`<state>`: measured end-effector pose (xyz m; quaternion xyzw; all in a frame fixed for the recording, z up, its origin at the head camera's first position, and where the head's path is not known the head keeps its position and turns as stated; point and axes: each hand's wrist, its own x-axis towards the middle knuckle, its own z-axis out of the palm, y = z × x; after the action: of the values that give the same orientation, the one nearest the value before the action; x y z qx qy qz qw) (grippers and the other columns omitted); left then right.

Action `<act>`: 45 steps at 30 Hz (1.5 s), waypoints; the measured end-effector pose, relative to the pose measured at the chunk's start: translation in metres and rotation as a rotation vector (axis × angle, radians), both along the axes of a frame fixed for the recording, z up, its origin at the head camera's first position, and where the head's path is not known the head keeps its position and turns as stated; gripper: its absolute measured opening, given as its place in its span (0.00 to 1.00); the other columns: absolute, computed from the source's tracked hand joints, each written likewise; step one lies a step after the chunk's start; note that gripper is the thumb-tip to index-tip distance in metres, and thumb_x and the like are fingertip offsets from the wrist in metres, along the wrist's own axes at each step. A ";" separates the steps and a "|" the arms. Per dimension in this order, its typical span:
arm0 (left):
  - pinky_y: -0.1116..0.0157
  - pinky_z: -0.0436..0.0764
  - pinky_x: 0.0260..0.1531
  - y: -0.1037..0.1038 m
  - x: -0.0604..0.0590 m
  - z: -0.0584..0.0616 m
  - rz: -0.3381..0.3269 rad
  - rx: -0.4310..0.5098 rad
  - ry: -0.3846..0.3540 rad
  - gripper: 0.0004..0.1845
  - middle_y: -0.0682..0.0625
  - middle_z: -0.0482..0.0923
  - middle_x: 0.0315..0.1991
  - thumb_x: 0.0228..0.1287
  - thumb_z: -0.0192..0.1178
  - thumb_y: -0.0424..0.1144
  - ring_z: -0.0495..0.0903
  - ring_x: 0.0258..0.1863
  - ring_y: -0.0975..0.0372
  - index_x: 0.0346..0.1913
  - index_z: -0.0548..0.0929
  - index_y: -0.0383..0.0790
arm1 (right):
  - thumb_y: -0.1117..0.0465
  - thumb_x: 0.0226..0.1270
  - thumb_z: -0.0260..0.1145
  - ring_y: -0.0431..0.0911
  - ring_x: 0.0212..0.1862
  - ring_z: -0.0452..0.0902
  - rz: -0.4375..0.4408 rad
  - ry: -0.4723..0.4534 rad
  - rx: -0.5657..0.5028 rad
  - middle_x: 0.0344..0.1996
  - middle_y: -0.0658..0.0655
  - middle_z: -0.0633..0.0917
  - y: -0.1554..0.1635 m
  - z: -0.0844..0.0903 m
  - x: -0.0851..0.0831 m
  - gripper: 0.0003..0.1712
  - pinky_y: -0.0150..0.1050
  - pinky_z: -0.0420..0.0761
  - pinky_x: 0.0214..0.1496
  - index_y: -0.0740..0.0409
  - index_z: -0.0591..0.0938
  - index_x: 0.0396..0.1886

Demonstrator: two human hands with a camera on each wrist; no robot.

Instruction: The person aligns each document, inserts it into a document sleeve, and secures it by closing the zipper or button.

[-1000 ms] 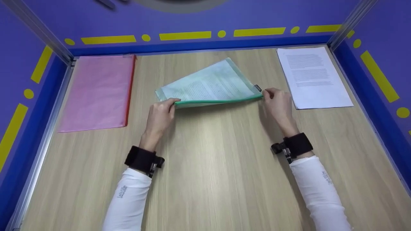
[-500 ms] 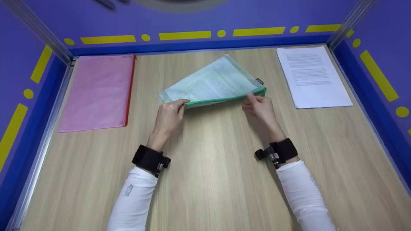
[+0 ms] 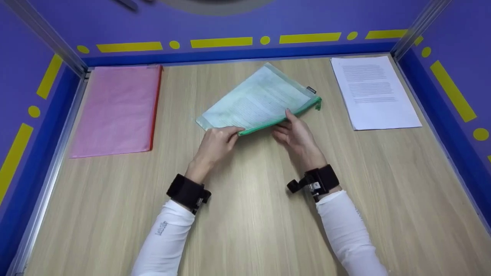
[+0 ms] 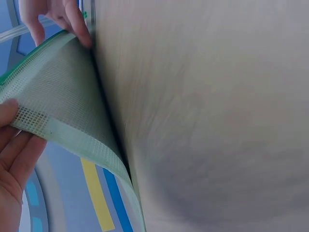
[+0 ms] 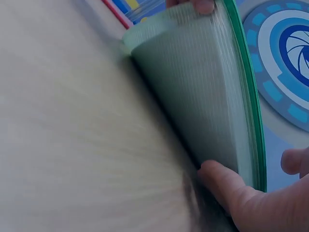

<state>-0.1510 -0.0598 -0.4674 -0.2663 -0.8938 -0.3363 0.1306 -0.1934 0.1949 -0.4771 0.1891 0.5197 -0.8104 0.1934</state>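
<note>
A pale green mesh zip pouch [image 3: 261, 99] with a green zip edge slants over the table's middle, printed paper showing through. My left hand [image 3: 218, 145] pinches its near left corner, thumb and fingers on opposite faces in the left wrist view. Its zip edge is raised and its far side lies low, so the sheet bows. My right hand [image 3: 299, 138] is at the zip edge, thumb extended above and fingers reaching beneath. In the right wrist view, a finger [image 5: 222, 181] touches the pouch's underside, while the thumb [image 5: 292, 162] stands apart from it.
A pink zip pouch [image 3: 117, 111] with a red edge lies at the left of the wooden table [image 3: 245, 214]. Printed white sheets [image 3: 374, 92] lie in a stack at the back right. Purple-blue panels [image 3: 230, 23] wall the table at the back and sides.
The right hand has let go of the right zip corner and slid left along the edge. My left hand, still pinching its corner, has moved right and nearer, turning the green pouch.
</note>
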 end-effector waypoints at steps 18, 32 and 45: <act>0.60 0.86 0.43 0.035 0.010 -0.008 -0.213 -0.180 -0.147 0.12 0.51 0.90 0.45 0.66 0.64 0.38 0.89 0.43 0.58 0.50 0.88 0.44 | 0.72 0.73 0.50 0.45 0.73 0.66 -0.116 0.075 0.108 0.72 0.57 0.70 -0.023 -0.019 0.005 0.33 0.40 0.66 0.76 0.57 0.60 0.76; 0.58 0.82 0.57 0.006 -0.001 -0.004 0.015 0.026 -0.307 0.19 0.47 0.87 0.51 0.71 0.59 0.50 0.86 0.51 0.57 0.53 0.87 0.40 | 0.72 0.73 0.48 0.52 0.71 0.68 -0.163 0.082 0.069 0.70 0.62 0.71 -0.008 -0.017 0.004 0.32 0.44 0.67 0.74 0.58 0.60 0.75; 0.52 0.68 0.71 -0.026 -0.019 -0.016 0.335 0.171 -0.520 0.31 0.39 0.70 0.70 0.74 0.54 0.51 0.69 0.71 0.48 0.72 0.66 0.38 | 0.66 0.76 0.50 0.48 0.57 0.78 -0.043 0.091 0.115 0.56 0.58 0.79 0.005 -0.005 0.003 0.27 0.42 0.77 0.60 0.61 0.62 0.73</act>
<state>-0.1700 -0.0854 -0.4835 -0.0087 -0.8971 -0.4408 -0.0269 -0.1901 0.1997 -0.4820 0.1741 0.5694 -0.7909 0.1411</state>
